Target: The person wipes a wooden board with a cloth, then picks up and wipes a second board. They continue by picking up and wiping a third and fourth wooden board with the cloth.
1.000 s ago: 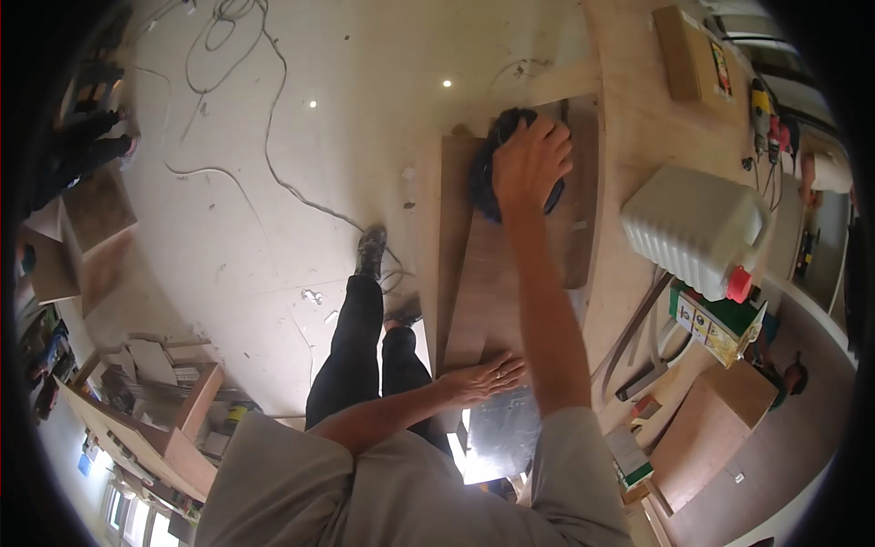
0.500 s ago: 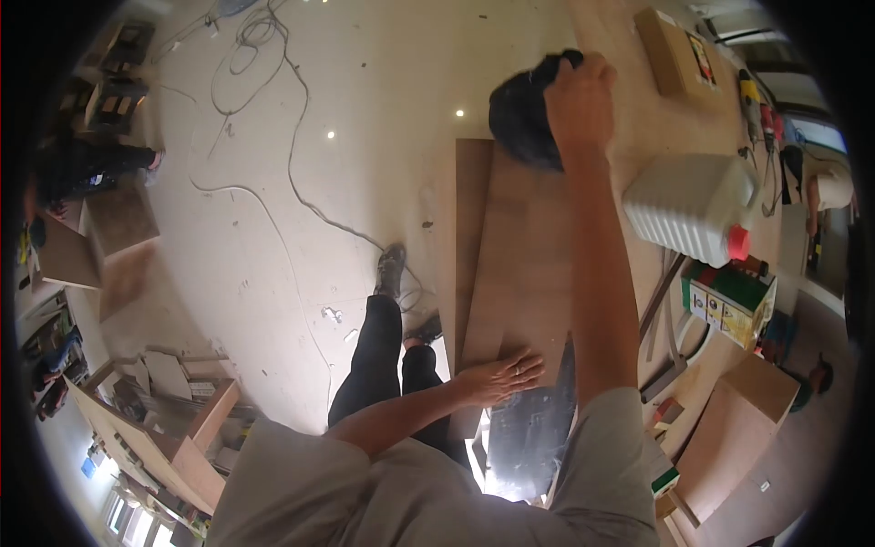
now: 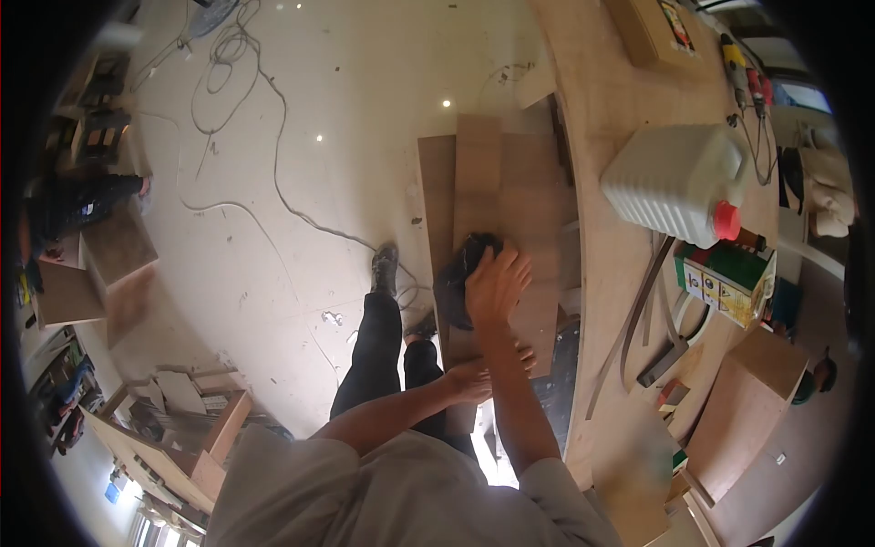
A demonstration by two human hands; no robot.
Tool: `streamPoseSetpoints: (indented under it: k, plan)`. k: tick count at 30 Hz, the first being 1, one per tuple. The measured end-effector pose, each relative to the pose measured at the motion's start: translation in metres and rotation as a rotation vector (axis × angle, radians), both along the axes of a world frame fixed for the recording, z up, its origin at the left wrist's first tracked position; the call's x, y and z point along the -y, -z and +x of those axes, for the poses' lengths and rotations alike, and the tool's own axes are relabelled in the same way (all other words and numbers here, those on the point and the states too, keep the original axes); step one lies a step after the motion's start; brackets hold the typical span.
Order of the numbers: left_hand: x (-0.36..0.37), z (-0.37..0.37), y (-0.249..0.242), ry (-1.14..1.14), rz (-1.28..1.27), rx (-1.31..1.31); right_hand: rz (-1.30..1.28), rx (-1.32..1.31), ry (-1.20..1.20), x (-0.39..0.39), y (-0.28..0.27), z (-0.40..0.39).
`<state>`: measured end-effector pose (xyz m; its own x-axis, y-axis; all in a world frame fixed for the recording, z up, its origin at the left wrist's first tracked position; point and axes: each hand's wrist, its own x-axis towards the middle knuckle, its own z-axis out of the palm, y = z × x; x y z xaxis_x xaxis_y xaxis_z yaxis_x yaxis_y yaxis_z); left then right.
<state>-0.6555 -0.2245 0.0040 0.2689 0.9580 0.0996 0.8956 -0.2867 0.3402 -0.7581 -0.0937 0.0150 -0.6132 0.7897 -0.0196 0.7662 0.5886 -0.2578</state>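
A dark cloth [image 3: 458, 287] is bunched under my right hand [image 3: 499, 283], whose fingers wrap over its right side. The cloth lies on the brown wooden boards [image 3: 529, 196], with a narrower board [image 3: 478, 164] on top of a wider one. My left hand [image 3: 474, 380] is at the near end of the boards, partly hidden behind my right forearm. Its fingertips show just right of that forearm, and what they touch is hard to make out.
To the right, a workbench [image 3: 583, 173] holds a white jug [image 3: 670, 178], a green box [image 3: 729, 278] and a cardboard box [image 3: 652, 36]. A cable [image 3: 283, 173] crosses the floor. A person [image 3: 77, 210] is at the far left, another [image 3: 825, 187] at the far right.
My right hand has come down and closer with the dark cloth, from beyond the boards onto them. My left hand has shifted slightly left and is now partly covered by my right forearm.
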Motion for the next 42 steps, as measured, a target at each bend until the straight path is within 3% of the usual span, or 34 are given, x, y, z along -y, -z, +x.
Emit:
streamPoseSetpoints:
  k: [3,6,8,12,14,16,20,22,23,25,29,30,32,35,39,42]
  plan:
    - [-0.005,-0.001,0.005,0.004,0.037,-0.144,0.014,-0.022,0.002,-0.018,0.003,-0.03]
    - [0.011,0.038,0.044,0.055,-0.019,-0.139,0.018,-0.011,-0.007,-0.031,0.005,-0.043]
    - [0.007,0.04,0.044,0.065,-0.034,-0.143,0.0,0.011,-0.009,-0.032,0.003,-0.049]
    - [-0.007,-0.018,-0.011,0.17,-0.092,-0.263,0.034,0.031,0.022,-0.065,0.002,-0.104]
    - [-0.015,-0.023,-0.014,0.187,-0.096,-0.261,0.111,0.008,0.001,-0.096,0.009,-0.148]
    - [-0.014,-0.002,0.014,0.113,-0.041,-0.226,0.198,-0.055,-0.035,-0.125,0.012,-0.188]
    - [-0.018,-0.024,-0.024,0.217,-0.154,-0.229,0.393,-0.114,-0.154,-0.167,0.039,-0.232]
    - [-0.017,-0.013,-0.004,0.184,-0.151,-0.153,0.389,-0.058,-0.263,-0.179,0.013,-0.253]
    - [-0.018,-0.015,0.0,0.163,-0.137,-0.181,0.337,-0.167,-0.24,-0.18,0.0,-0.257]
    - [-0.017,-0.005,-0.001,0.113,-0.113,-0.203,0.222,-0.356,-0.208,-0.176,-0.022,-0.25]
    - [-0.015,-0.003,0.004,0.132,-0.091,-0.177,-0.097,-0.255,-0.121,-0.112,-0.119,-0.151]
    - [-0.014,-0.002,0.005,0.129,-0.078,-0.175,-0.059,-0.368,-0.28,-0.099,-0.112,-0.116]
    - [-0.012,0.009,0.014,0.122,-0.09,-0.174,-0.145,-0.186,-0.099,-0.06,-0.089,-0.056]
    - [-0.006,0.021,0.027,0.072,-0.086,-0.086,-0.056,-0.186,-0.03,-0.004,-0.018,0.005]
    - [-0.006,0.013,0.026,-0.041,-0.005,0.189,0.136,-0.03,-0.012,0.009,0.007,-0.002]
    - [-0.003,0.017,0.034,-0.064,0.033,0.184,0.175,0.019,-0.019,-0.01,0.006,-0.042]
